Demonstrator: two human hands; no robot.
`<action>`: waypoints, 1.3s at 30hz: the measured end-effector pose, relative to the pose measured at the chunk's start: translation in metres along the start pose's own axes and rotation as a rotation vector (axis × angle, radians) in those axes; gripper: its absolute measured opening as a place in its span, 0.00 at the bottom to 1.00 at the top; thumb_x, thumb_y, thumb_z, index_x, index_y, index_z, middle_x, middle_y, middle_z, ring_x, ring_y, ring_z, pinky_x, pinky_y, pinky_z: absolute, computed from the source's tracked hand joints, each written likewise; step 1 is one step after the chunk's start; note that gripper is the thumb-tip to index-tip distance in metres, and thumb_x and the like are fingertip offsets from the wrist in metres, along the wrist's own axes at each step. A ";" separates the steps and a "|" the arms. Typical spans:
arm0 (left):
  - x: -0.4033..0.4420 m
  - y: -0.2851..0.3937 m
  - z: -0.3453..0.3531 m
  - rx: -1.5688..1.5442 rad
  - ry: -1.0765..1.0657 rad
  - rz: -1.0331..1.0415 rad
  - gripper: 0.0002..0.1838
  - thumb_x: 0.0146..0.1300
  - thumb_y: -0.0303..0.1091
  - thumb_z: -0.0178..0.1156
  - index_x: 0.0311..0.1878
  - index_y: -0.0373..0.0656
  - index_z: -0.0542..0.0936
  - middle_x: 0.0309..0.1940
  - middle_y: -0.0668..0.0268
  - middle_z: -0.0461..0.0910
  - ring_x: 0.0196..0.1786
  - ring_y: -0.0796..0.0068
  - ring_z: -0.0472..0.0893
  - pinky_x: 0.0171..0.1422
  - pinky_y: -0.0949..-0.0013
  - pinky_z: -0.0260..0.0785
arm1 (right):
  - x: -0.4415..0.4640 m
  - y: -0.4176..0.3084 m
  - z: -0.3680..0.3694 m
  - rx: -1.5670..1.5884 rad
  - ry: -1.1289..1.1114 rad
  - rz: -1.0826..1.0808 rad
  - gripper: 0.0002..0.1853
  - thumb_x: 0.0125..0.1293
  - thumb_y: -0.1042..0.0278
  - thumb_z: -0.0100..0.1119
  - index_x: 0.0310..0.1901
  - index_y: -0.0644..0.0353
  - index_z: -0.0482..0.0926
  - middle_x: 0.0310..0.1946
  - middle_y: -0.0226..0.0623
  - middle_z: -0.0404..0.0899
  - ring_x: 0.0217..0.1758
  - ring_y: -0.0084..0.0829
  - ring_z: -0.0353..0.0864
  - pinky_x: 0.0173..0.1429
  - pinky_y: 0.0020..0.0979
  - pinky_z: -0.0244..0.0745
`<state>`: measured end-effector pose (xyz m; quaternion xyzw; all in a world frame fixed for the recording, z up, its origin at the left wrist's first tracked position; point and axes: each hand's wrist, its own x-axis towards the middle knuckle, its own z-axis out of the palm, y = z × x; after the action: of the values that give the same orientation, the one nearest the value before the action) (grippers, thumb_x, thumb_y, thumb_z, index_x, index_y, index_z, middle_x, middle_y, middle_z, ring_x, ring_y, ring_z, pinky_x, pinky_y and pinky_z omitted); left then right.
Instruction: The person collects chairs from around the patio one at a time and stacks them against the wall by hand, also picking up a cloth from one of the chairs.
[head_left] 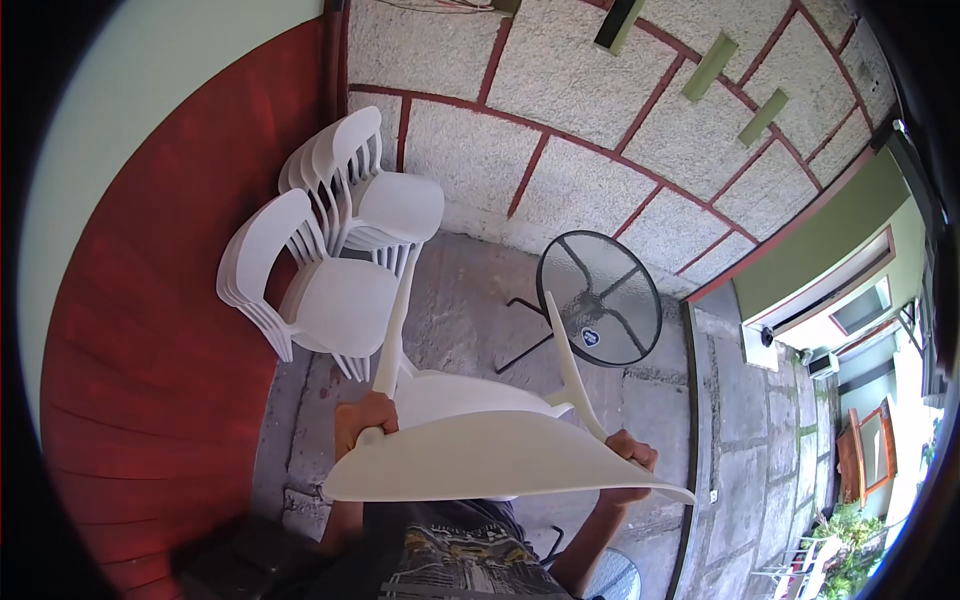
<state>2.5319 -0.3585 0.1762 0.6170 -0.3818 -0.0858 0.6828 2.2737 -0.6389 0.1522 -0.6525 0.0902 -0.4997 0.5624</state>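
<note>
A white plastic chair [500, 455] is held up in front of my body, its backrest nearest me and two legs pointing away toward the wall. My left hand [364, 418] is wrapped round the chair's frame at the left end of the backrest. On the other side, my right hand [630, 462] grips the frame near the backrest's right end. Part of the seat shows beyond the backrest; the rest of the chair is hidden behind it.
Two stacks of white chairs, a nearer stack [345, 305] and a farther stack [400, 205], stand along the red wall [150, 330]. A round glass table [620, 290] stands by the stone wall [560, 60]. Another glass tabletop [612, 578] shows at the bottom. Paving extends right.
</note>
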 end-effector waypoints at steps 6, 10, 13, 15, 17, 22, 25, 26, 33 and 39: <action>0.078 -0.054 0.029 0.032 0.165 -0.040 0.36 0.54 0.68 0.60 0.14 0.42 0.65 0.12 0.69 0.64 0.19 0.74 0.63 0.27 0.67 0.50 | 0.113 0.107 -0.006 0.161 -0.129 0.001 0.27 0.65 0.41 0.50 0.28 0.62 0.70 0.15 0.33 0.64 0.20 0.26 0.60 0.26 0.31 0.55; 0.133 -0.082 0.058 0.120 0.365 -0.070 0.37 0.55 0.69 0.58 0.14 0.42 0.65 0.12 0.69 0.63 0.18 0.73 0.62 0.27 0.66 0.50 | 0.218 0.182 0.004 0.280 -0.290 -0.020 0.26 0.65 0.42 0.50 0.31 0.63 0.72 0.16 0.34 0.67 0.21 0.28 0.63 0.27 0.32 0.57; 0.161 -0.095 0.080 0.212 0.506 -0.090 0.37 0.58 0.69 0.56 0.14 0.41 0.65 0.12 0.69 0.63 0.19 0.72 0.63 0.27 0.66 0.51 | 0.298 0.227 0.017 0.293 -0.379 0.193 0.21 0.47 0.53 0.55 0.20 0.68 0.72 0.17 0.41 0.74 0.21 0.29 0.65 0.28 0.30 0.57; 0.176 -0.097 0.091 0.299 0.614 -0.114 0.38 0.60 0.69 0.53 0.15 0.41 0.65 0.12 0.68 0.63 0.19 0.70 0.64 0.28 0.66 0.52 | 0.340 0.251 0.042 0.288 -0.518 0.225 0.24 0.47 0.48 0.53 0.18 0.68 0.69 0.17 0.40 0.71 0.21 0.28 0.63 0.27 0.30 0.55; 0.188 -0.091 0.098 0.321 0.733 -0.150 0.38 0.60 0.70 0.52 0.15 0.40 0.65 0.12 0.68 0.62 0.19 0.70 0.63 0.28 0.66 0.52 | 0.369 0.272 0.072 0.266 -0.625 0.220 0.36 0.58 0.33 0.51 0.16 0.64 0.61 0.14 0.35 0.64 0.20 0.26 0.59 0.26 0.31 0.51; 0.183 -0.093 0.100 0.384 1.026 -0.167 0.26 0.55 0.51 0.63 0.16 0.41 0.65 0.14 0.70 0.63 0.20 0.78 0.61 0.26 0.69 0.51 | 0.413 0.321 0.164 0.370 -0.923 0.337 0.25 0.43 0.48 0.56 0.16 0.65 0.63 0.14 0.36 0.64 0.20 0.29 0.59 0.27 0.32 0.49; 0.164 -0.111 0.092 0.575 1.217 -0.332 0.19 0.46 0.34 0.68 0.16 0.39 0.66 0.14 0.69 0.64 0.20 0.81 0.60 0.25 0.69 0.50 | 0.401 0.352 0.219 0.409 -0.949 0.444 0.18 0.36 0.57 0.58 0.17 0.67 0.68 0.15 0.36 0.66 0.21 0.29 0.62 0.27 0.31 0.53; 0.160 -0.113 0.088 0.555 1.253 -0.379 0.18 0.45 0.32 0.68 0.17 0.38 0.66 0.14 0.69 0.65 0.20 0.81 0.61 0.25 0.69 0.50 | 0.395 0.362 0.236 0.429 -0.946 0.484 0.16 0.34 0.60 0.59 0.18 0.67 0.71 0.16 0.36 0.67 0.21 0.29 0.64 0.28 0.31 0.55; 0.162 -0.143 0.036 0.321 1.559 -0.605 0.06 0.40 0.27 0.65 0.21 0.33 0.80 0.17 0.63 0.78 0.24 0.74 0.75 0.31 0.67 0.66 | 0.389 0.402 0.364 0.392 -1.052 0.791 0.22 0.38 0.82 0.57 0.42 0.64 0.79 0.37 0.37 0.78 0.42 0.36 0.78 0.44 0.35 0.75; 0.175 -0.184 -0.029 0.278 1.646 -0.633 0.09 0.42 0.28 0.64 0.28 0.34 0.83 0.28 0.62 0.83 0.33 0.68 0.79 0.42 0.64 0.69 | 0.382 0.453 0.453 0.447 -1.256 0.876 0.28 0.37 0.85 0.56 0.48 0.65 0.78 0.45 0.39 0.80 0.49 0.38 0.80 0.52 0.38 0.78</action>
<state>2.7367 -0.4797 0.0835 0.6370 0.4106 0.2467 0.6040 3.0016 -0.7656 0.0494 -0.5889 -0.0975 0.2217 0.7711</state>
